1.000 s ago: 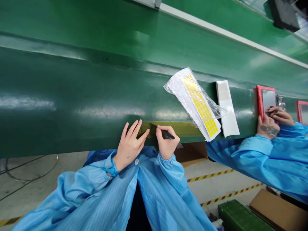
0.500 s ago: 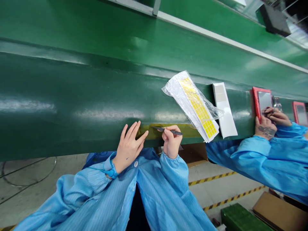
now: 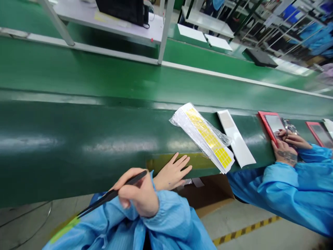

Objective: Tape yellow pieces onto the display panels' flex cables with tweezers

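My left hand (image 3: 171, 172) lies with spread fingers on a yellow film strip (image 3: 158, 162) stuck along the green conveyor belt (image 3: 78, 121). Crossed over that wrist, my right hand (image 3: 137, 192) is shut on black tweezers (image 3: 111, 194), whose tip points up and right, away from the belt. A plastic bag (image 3: 201, 139) holding sheets of yellow labels lies just beyond my left fingertips. A white card strip (image 3: 235, 139) sits to its right.
A co-worker's hands (image 3: 284, 146) work at a red-framed tablet (image 3: 270, 126), with another red-framed tablet (image 3: 319, 134) beyond. A cardboard box (image 3: 208, 191) stands below the belt edge. Yellow-black tape (image 3: 247, 229) marks the floor. White shelves stand behind the belt.
My view has tilted up, showing more behind the belt. My right hand has crossed left over my left wrist with the tweezers, and my left hand has shifted right along the strip.
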A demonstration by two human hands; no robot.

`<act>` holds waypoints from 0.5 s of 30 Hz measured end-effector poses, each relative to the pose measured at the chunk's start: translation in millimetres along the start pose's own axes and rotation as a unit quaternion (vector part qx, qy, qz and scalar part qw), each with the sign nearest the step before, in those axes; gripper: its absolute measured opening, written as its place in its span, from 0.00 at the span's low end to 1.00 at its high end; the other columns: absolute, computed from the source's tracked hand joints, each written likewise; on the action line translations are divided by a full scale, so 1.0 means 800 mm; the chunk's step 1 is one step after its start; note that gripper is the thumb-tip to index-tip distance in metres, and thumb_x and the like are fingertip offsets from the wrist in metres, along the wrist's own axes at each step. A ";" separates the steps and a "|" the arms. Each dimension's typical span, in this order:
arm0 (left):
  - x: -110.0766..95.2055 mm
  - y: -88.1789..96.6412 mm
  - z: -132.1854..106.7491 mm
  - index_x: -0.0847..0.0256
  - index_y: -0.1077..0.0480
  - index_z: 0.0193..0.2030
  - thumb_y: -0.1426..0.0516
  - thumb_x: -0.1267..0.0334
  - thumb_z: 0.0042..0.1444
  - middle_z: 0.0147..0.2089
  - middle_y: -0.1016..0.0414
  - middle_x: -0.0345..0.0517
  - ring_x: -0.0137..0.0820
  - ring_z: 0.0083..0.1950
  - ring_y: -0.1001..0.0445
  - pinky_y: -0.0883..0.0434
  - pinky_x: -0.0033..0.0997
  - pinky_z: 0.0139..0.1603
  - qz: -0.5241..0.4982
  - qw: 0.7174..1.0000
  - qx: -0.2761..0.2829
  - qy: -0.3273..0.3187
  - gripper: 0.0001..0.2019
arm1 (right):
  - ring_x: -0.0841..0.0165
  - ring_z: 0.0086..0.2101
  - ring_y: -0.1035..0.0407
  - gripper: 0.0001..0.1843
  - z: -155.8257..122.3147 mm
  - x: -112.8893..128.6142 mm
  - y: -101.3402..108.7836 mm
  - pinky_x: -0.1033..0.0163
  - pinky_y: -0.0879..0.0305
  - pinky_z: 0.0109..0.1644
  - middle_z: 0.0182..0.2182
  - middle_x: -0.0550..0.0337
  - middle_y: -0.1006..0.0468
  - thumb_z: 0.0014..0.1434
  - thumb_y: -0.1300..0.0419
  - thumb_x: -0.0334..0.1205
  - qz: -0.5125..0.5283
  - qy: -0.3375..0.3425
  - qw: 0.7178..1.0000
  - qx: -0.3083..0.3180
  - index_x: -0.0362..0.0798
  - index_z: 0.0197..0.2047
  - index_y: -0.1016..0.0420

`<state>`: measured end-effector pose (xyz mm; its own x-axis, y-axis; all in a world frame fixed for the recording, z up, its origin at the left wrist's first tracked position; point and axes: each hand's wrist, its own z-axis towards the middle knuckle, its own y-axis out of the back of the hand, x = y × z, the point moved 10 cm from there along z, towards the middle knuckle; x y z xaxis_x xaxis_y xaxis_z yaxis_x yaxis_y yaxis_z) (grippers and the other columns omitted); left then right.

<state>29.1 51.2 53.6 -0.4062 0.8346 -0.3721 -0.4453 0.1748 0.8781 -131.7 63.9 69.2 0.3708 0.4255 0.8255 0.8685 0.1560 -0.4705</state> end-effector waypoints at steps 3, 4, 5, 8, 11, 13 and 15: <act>0.003 -0.015 0.003 0.68 0.41 0.67 0.39 0.58 0.61 0.72 0.44 0.68 0.49 0.74 0.46 0.48 0.56 0.72 0.012 0.998 0.046 -0.027 0.31 | 0.77 0.13 0.48 0.15 0.013 -0.043 -0.001 0.70 0.53 0.17 0.11 0.68 0.38 0.44 0.28 0.48 0.142 -0.045 0.988 0.029 0.46 0.28 0.21; 0.006 -0.017 0.002 0.68 0.42 0.68 0.40 0.59 0.61 0.72 0.45 0.68 0.49 0.74 0.47 0.48 0.56 0.72 0.015 0.998 0.056 -0.024 0.31 | 0.78 0.13 0.48 0.15 0.018 -0.051 0.008 0.70 0.54 0.17 0.11 0.68 0.37 0.43 0.27 0.47 0.139 -0.041 0.989 0.011 0.45 0.28 0.20; 0.007 -0.019 0.001 0.69 0.43 0.68 0.42 0.61 0.63 0.72 0.46 0.68 0.49 0.74 0.48 0.49 0.55 0.73 0.018 0.998 0.061 -0.023 0.29 | 0.78 0.13 0.47 0.16 0.021 -0.057 0.009 0.70 0.53 0.17 0.12 0.67 0.35 0.43 0.27 0.47 0.140 -0.042 0.989 0.019 0.44 0.28 0.20; 0.005 -0.016 0.000 0.68 0.43 0.69 0.49 0.65 0.66 0.72 0.45 0.66 0.48 0.74 0.48 0.50 0.55 0.73 0.029 0.998 0.045 -0.022 0.25 | 0.78 0.13 0.47 0.16 0.022 -0.061 0.008 0.71 0.54 0.17 0.11 0.67 0.35 0.42 0.26 0.47 0.146 -0.041 0.988 0.010 0.43 0.28 0.20; 0.003 -0.012 0.000 0.68 0.43 0.69 0.52 0.66 0.67 0.72 0.44 0.65 0.47 0.75 0.48 0.50 0.54 0.73 0.033 0.999 0.032 -0.023 0.24 | 0.81 0.12 0.52 0.16 0.012 -0.058 -0.010 0.71 0.60 0.16 0.10 0.70 0.40 0.39 0.26 0.46 0.199 -0.066 0.977 -0.041 0.45 0.27 0.21; 0.003 -0.011 0.000 0.68 0.44 0.70 0.51 0.68 0.66 0.73 0.46 0.65 0.47 0.75 0.49 0.51 0.54 0.73 0.031 0.999 0.036 -0.021 0.26 | 0.80 0.11 0.53 0.18 0.004 -0.062 -0.045 0.70 0.61 0.15 0.09 0.69 0.40 0.34 0.24 0.48 0.219 -0.119 0.968 -0.005 0.46 0.24 0.22; 0.003 -0.009 0.000 0.69 0.46 0.71 0.50 0.68 0.65 0.73 0.48 0.66 0.47 0.75 0.51 0.51 0.55 0.74 0.027 0.998 0.045 -0.020 0.27 | 0.78 0.11 0.50 0.20 -0.006 -0.074 -0.091 0.69 0.57 0.14 0.09 0.67 0.38 0.31 0.23 0.50 0.199 -0.198 0.953 0.112 0.45 0.23 0.22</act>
<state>31.1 52.0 46.6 -0.3951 0.8637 -0.3128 -0.3497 0.1735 0.9207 -215.2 22.8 56.1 0.4650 0.7869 0.4058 0.5766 0.0786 -0.8132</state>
